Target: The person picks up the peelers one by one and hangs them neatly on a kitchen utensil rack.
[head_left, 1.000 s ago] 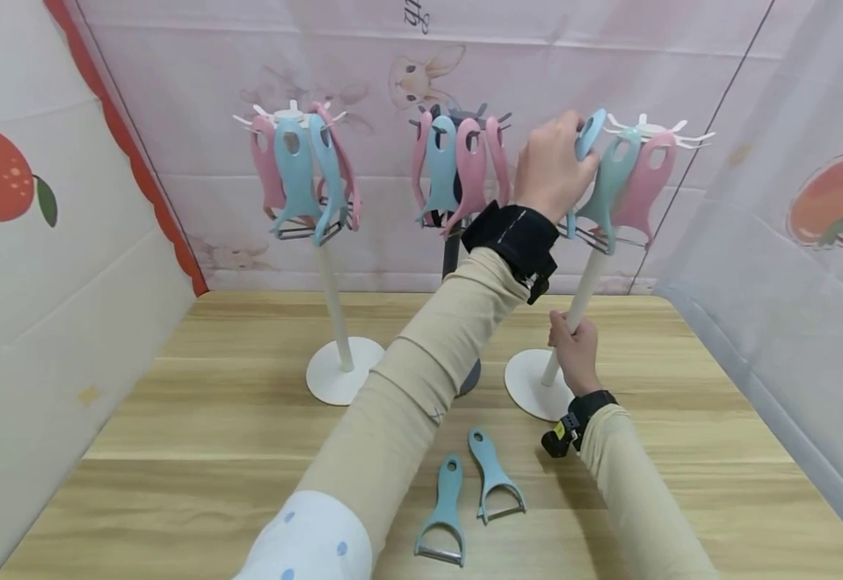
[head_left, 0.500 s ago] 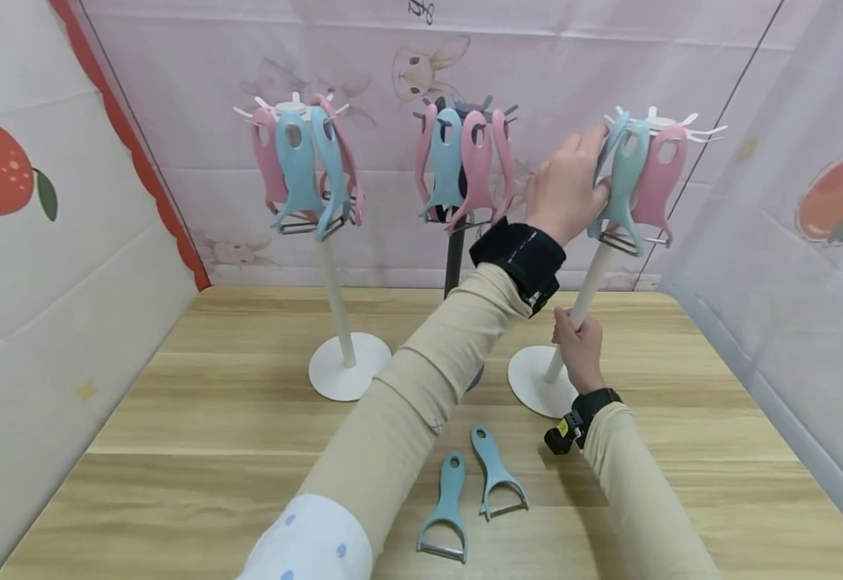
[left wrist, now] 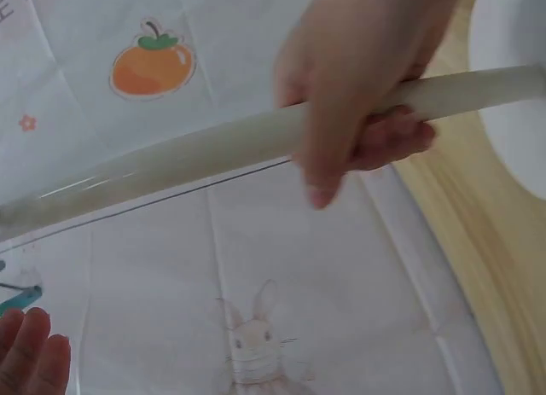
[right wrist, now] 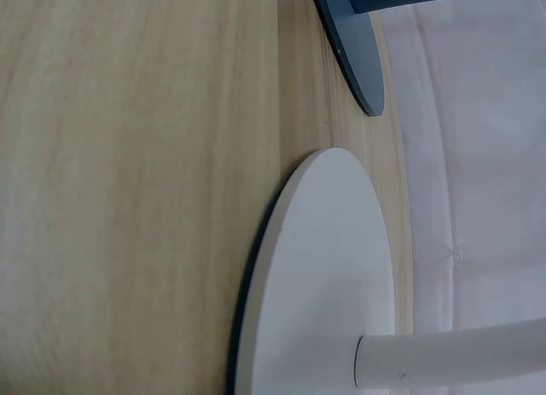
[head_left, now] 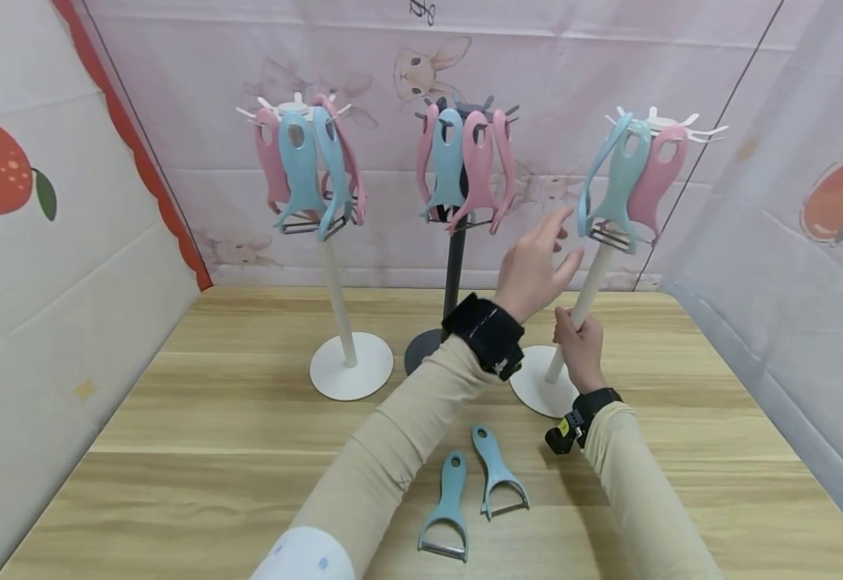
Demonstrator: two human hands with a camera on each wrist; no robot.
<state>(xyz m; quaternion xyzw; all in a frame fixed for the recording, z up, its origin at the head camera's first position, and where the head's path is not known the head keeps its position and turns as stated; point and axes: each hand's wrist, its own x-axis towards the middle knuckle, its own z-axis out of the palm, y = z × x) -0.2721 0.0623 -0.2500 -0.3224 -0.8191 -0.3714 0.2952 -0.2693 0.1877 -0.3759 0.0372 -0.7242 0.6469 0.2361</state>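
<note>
My right hand point(head_left: 583, 348) grips the white pole point(head_left: 594, 282) of the right-hand stand low down, above its round base point(head_left: 537, 395). In the left wrist view, the curled fingers of that hand wrap the pole. My left hand point(head_left: 536, 264) is in the air left of this stand, fingers spread and holding nothing; some of its fingertips point(left wrist: 30, 348) show in the left wrist view. From the stand's white hooks hang a blue peeler point(head_left: 599, 173), a pale teal peeler point(head_left: 626, 173) and a pink peeler point(head_left: 659, 173).
A white stand point(head_left: 334, 298) on the left and a dark stand point(head_left: 454, 270) in the middle both carry pink and blue peelers. Two blue peelers, one nearer point(head_left: 450, 499) and one farther point(head_left: 492, 467), lie on the wooden table point(head_left: 211, 467). Printed cloth walls surround it.
My left hand has let go of the blue peeler, now hanging on the right-hand stand, and has drawn back down and left. My right hand stays on the pole.
</note>
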